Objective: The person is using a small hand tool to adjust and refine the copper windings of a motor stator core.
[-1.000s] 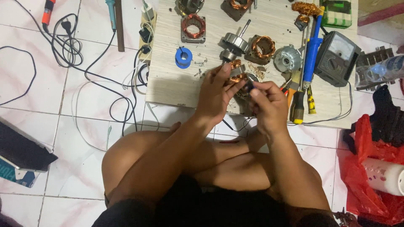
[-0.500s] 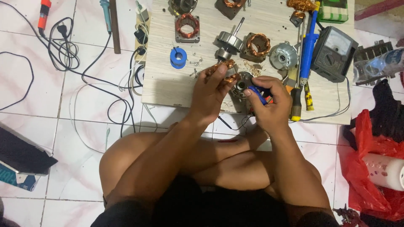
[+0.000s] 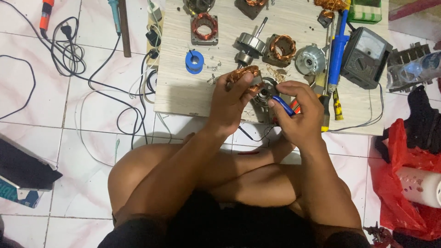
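Observation:
My left hand grips a small motor stator with copper windings, held over the near edge of a pale wooden board. My right hand holds a blue-handled tool whose tip points at the grey motor housing beside the stator. Both hands are close together, almost touching. My bare legs are crossed below them on the tiled floor.
On the board lie a blue tape roll, other copper-wound stators, a rotor with shaft, a blue screwdriver and an analogue multimeter. Black and white cables lie at left. A red plastic bag sits at right.
The view has shifted slightly. My hands stay together at the motor part; the blue tool handle in my right hand has come into clearer view.

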